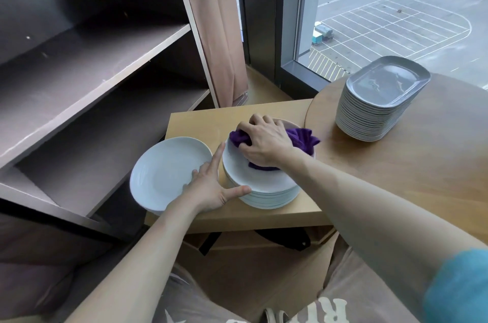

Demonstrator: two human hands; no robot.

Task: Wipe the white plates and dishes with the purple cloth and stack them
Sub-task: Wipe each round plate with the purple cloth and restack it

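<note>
Two hands: the right hand [264, 143] and the left hand [211, 185] are both over the small table [195, 124], side by side.
Right fingers [257, 122]: curled tight round the purple cloth [303, 138], which is bunched up under the palm.
Cloth: it lies on the top plate of the stack of round white plates [269, 190]. One end sticks out over the far right rim.
Left fingers [217, 156]: spread wide and straight, holding nothing. The pointer finger lies along the left side of the stack. The thumb touches the stack's near side. The other fingers rest on the right rim of the single white plate [166, 172].
Single plate: it sits at the left edge of the small table, just beside the stack, and hangs out over that edge.
Stack: it stands by the right edge of the small table, toward the near side.
Small table top: light wood and square. Its far right corner goes under the round table [422, 164].
Round table top: light wood too, and higher. Near its far edge stands the stack of long dishes [380, 101], pale grey with round corners, piled tall.
Left of the room: a big shelf [92, 72] with dark brown boards and pale front edges.
Back of the room: a tan curtain [219, 32] hangs beside a tall window [301, 19].
Outside: a car park [396, 14] with white lines, far below.
Arm: a blue sleeve [459, 288] covers the top of the right arm.
</note>
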